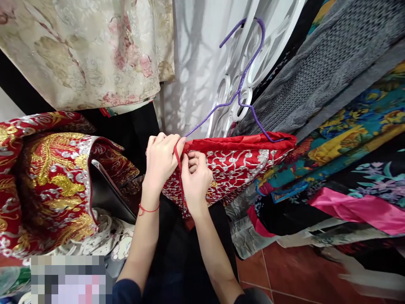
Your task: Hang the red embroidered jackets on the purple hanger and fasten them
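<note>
A red skirt [234, 166] with silver and gold embroidery hangs between my hands, its plain red waistband [230, 142] uppermost. The purple wire hanger [243, 80] has its right arm end against the inside of the waistband; its left arm runs down to my left hand [163, 158]. That hand is closed around the waistband's left end, with a thin red strap [178, 159] passing by its fingertips and trailing downward. My right hand [196, 175] is just beside it, thumb and fingers pinched on the skirt's top edge near the strap. The fingers hide exactly what is pinched.
At left lies another red and gold embroidered garment [60, 177] beside a black surface [109, 190]. Cream floral cloth [104, 50] hangs above. A white scrollwork frame [249, 76] stands behind the hanger. Grey knitwear [335, 63] and patterned clothes [344, 139] hang at right, above red floor tiles [294, 270].
</note>
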A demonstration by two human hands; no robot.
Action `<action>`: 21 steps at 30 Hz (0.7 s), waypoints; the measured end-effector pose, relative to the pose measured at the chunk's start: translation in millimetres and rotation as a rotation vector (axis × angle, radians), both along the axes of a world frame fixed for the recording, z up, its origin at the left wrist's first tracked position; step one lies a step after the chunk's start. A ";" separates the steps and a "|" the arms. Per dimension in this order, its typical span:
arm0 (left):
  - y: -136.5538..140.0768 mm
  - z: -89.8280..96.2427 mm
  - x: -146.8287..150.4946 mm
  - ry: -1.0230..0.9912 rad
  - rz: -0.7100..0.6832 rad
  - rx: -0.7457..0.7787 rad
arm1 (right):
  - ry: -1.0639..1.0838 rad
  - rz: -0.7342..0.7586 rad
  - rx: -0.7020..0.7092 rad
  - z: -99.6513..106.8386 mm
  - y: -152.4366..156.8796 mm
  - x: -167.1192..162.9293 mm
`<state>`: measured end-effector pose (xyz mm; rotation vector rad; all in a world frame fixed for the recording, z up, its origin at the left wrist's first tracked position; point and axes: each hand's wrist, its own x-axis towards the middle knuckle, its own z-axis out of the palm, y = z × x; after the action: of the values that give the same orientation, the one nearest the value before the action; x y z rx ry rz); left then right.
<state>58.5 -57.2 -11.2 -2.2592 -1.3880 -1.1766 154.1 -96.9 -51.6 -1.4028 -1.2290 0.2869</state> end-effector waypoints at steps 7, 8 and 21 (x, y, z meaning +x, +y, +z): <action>3.8 -4.4 3.2 -0.017 0.024 0.092 | 0.046 0.117 -0.095 14.3 -2.1 7.1; 3.5 -4.6 3.0 -0.016 0.023 0.097 | 0.068 0.166 -0.107 15.8 -2.7 8.4; 27.0 -17.1 7.3 -0.177 0.070 0.269 | 0.283 0.310 -0.273 -73.9 -13.4 4.6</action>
<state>65.8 -30.2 -28.3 -1.9475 -1.2679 -1.4720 158.8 -110.3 -125.5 -1.3400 -1.1975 0.8670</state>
